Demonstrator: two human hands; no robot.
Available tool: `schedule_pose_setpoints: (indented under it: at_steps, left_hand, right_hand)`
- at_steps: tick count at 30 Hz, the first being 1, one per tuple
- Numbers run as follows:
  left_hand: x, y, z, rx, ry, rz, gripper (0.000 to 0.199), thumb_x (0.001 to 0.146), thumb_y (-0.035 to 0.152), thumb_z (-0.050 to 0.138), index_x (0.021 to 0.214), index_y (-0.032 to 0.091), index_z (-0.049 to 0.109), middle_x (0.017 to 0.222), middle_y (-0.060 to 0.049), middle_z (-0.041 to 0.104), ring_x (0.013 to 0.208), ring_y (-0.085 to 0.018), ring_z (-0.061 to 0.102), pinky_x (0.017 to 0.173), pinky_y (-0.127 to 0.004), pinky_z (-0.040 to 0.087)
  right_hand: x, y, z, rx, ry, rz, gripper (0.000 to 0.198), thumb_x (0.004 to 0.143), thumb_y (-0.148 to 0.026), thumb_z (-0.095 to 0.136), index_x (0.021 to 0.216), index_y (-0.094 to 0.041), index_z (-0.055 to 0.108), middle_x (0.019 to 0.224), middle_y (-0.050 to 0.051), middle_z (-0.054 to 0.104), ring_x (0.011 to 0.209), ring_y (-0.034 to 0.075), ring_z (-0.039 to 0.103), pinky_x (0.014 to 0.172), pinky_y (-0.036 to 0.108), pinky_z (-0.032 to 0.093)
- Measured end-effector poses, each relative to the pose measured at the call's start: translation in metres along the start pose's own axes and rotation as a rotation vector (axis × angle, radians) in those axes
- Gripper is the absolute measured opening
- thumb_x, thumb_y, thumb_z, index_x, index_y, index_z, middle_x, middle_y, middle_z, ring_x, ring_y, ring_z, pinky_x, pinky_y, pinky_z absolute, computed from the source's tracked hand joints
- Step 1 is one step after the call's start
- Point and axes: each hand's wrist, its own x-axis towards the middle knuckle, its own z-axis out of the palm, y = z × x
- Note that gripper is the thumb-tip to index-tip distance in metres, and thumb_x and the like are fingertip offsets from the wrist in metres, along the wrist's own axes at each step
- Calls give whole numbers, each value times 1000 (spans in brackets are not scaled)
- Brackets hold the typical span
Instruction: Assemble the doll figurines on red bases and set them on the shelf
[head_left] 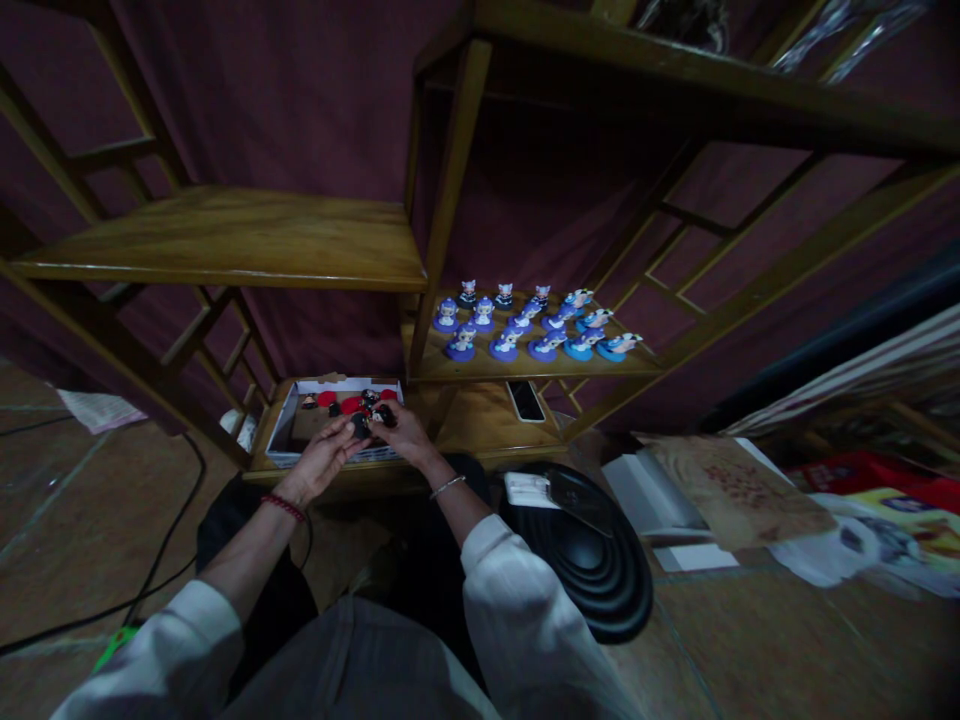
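Both hands meet over the front edge of a shallow white box (pixel 281 425) on the low shelf. My left hand (pixel 330 455) pinches a small dark figurine (pixel 361 428) by what looks like its round black base. From the right, my right hand (pixel 403 432) closes its fingers on the upper part of the same figurine. Its details are too dim to make out. Inside the box lie several small red and black figurines (pixel 328 399), some of them partly hidden behind my fingers.
Rows of small purple, blue and black figurines (pixel 504 342) stand on the raised shelf (pixel 480 368) to the right. Below it lies a phone (pixel 526 401). A wooden shelf board (pixel 225 235) overhangs the box. A black round ribbed object (pixel 600 570) and a cardboard piece (pixel 739 490) are on the floor.
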Motion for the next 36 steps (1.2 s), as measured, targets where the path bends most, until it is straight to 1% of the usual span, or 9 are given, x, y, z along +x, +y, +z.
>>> schedule_pose_setpoints:
  at_steps: [7,14,19,23,26,32,36]
  left_hand:
    - [4,-2,-2,-9,-13,-5,14,79,11,55,91,13,63,87,-5,69,80,-13,65,90,-33,47]
    - [5,-1,1,11,11,0,12,77,10,58,88,12,63,82,-4,69,75,-13,65,81,-29,51]
    - [10,-1,-1,47,42,-8,13,76,8,58,88,12,62,77,-4,68,69,-11,65,75,-26,53]
    - [15,1,-2,65,23,-19,14,74,9,61,88,11,63,82,-4,68,73,-12,65,79,-27,53]
    - [17,1,-5,67,35,-30,13,74,7,60,85,11,63,82,-4,68,75,-12,64,81,-28,53]
    - [23,-1,-13,48,73,-43,9,75,3,57,76,10,62,74,-2,66,73,-10,63,84,-31,52]
    - [24,-1,-16,26,99,-40,11,75,2,56,76,11,62,74,-1,67,70,-10,64,86,-35,52]
  right_hand:
    - [0,2,-1,46,-2,-6,29,71,-32,58,98,-20,57,74,-3,61,70,12,57,68,23,46]
    - [3,5,0,30,1,27,28,69,-33,61,94,-21,58,71,-5,59,68,11,56,66,23,44]
    - [4,-1,1,-4,41,48,25,68,-29,61,91,-22,59,74,-4,59,70,11,55,66,23,44]
    - [4,-7,1,-43,36,62,22,68,-25,60,90,-21,59,74,-4,59,69,11,55,67,23,44]
    - [4,-6,3,-73,54,57,21,68,-24,60,89,-22,59,75,-4,59,70,11,55,68,23,45]
    - [10,7,18,-138,89,26,20,69,-22,61,88,-22,59,77,-3,61,73,12,57,71,24,46]
    - [16,14,24,-168,84,11,22,69,-22,61,92,-23,58,79,-3,62,74,12,58,72,23,46]
